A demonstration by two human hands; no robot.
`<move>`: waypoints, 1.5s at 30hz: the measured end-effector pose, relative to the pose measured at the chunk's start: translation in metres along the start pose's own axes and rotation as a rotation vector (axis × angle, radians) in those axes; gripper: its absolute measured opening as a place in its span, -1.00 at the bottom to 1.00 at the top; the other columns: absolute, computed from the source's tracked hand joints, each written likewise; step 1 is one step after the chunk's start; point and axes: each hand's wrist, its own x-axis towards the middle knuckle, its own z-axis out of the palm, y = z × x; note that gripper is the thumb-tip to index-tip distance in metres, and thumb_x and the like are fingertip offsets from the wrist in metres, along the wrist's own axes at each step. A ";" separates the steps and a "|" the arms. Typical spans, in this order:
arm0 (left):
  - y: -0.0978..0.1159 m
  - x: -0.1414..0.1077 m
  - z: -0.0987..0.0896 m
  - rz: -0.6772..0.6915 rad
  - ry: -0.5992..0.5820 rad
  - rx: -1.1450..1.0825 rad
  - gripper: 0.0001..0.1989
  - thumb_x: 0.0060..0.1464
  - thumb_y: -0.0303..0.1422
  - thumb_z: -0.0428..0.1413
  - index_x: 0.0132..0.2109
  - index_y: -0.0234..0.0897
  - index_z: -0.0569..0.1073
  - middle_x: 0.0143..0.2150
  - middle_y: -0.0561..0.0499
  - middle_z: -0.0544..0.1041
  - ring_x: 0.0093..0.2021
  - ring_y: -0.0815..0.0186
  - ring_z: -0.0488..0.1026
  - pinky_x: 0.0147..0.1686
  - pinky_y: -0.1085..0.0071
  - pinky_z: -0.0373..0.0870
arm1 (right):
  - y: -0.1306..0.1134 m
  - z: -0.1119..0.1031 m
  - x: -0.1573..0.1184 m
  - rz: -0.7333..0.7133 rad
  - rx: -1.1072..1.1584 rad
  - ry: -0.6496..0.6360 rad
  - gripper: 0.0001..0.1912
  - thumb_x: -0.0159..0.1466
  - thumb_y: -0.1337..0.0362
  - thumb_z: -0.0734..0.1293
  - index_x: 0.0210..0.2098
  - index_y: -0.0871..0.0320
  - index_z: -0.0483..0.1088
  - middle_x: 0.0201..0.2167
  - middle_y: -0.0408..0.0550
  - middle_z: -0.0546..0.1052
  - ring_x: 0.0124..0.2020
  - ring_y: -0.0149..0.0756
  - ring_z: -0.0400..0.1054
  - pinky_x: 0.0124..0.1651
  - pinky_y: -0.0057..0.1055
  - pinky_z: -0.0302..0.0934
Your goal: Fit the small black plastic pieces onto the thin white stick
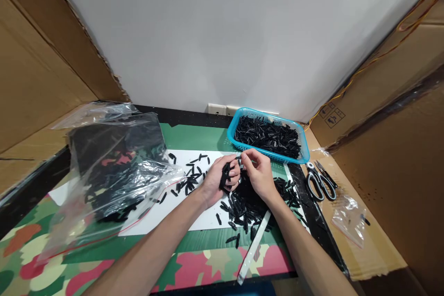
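Observation:
My left hand [222, 178] is closed around several small black elongated pieces [226, 176]. At its thumb and forefinger sits one more small black piece [238, 158], and the fingertips of my right hand [256, 171] pinch that piece's other end. Below my hands, a loose heap of the same black pieces [243, 210] lies on a white sheet [204, 222]. A thinner scatter of black pieces [189, 180] lies left of my left hand. Beyond my right hand stands a blue plastic basket [303, 148] filled with such pieces.
A large clear zip bag [118, 171] with dark contents covers the left side. A pale flat strip [255, 247] crosses the front edge. Scissors [319, 182] and a small clear bag [348, 219] lie on cardboard [371, 254] at right. Cardboard walls flank both sides.

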 end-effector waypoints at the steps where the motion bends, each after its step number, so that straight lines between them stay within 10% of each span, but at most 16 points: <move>1: 0.000 0.000 0.000 -0.003 0.001 -0.003 -0.65 0.18 -0.21 0.18 -0.43 -0.22 0.21 -0.60 0.21 0.19 -0.71 0.54 0.01 -0.72 0.54 -0.04 | -0.001 0.000 0.000 -0.011 -0.020 0.001 -0.70 0.44 0.07 0.29 -0.29 0.14 0.48 -0.40 -0.13 0.51 -0.39 -0.33 0.34 -0.35 -0.43 0.19; 9: -0.004 -0.001 -0.001 0.016 -0.009 -0.001 -0.63 0.18 -0.15 0.20 -0.40 -0.21 0.21 -0.60 0.22 0.19 -0.72 0.54 0.02 -0.72 0.56 -0.03 | -0.004 0.000 -0.006 -0.160 -0.215 0.022 -0.74 0.47 0.19 0.24 -0.32 0.12 0.43 -0.39 -0.10 0.50 -0.37 -0.28 0.36 -0.29 -0.35 0.22; 14: -0.004 -0.005 0.000 0.031 -0.025 0.030 -0.62 0.19 -0.18 0.21 -0.41 -0.22 0.21 -0.57 0.21 0.20 -0.70 0.54 0.04 -0.70 0.55 -0.03 | 0.002 -0.025 0.002 -0.563 -0.595 0.393 -0.91 0.40 0.29 0.33 -0.24 0.09 0.49 -0.20 0.06 0.56 -0.08 -0.07 0.40 0.06 -0.10 0.25; 17: -0.005 -0.007 0.003 0.063 0.000 0.029 -0.62 0.17 -0.19 0.22 -0.42 -0.22 0.21 -0.57 0.20 0.21 -0.69 0.53 0.05 -0.70 0.55 -0.05 | 0.004 -0.041 0.014 -0.510 -0.785 0.568 -0.84 0.42 0.28 0.34 -0.05 0.08 0.54 0.02 0.14 0.56 0.12 0.05 0.34 0.21 0.08 0.18; 28: 0.005 -0.004 0.001 0.335 0.334 -0.137 -0.64 -0.04 -0.27 0.31 -0.44 -0.24 0.24 -0.55 0.21 0.28 -0.64 0.55 0.19 -0.67 0.60 0.09 | -0.010 0.014 -0.017 -0.738 -0.451 -0.100 -0.57 0.36 0.33 0.43 0.20 -0.01 0.44 0.09 0.12 0.56 0.13 -0.04 0.47 0.14 -0.05 0.41; 45: 0.006 -0.005 -0.004 0.099 0.211 -0.237 -0.67 0.07 -0.30 0.25 -0.43 -0.24 0.21 -0.60 0.24 0.22 -0.71 0.56 0.11 -0.71 0.62 -0.02 | -0.019 0.021 -0.023 -0.351 -0.100 0.080 -0.84 0.43 0.28 0.36 -0.11 0.07 0.62 -0.18 0.01 0.69 -0.17 -0.18 0.58 -0.08 -0.21 0.48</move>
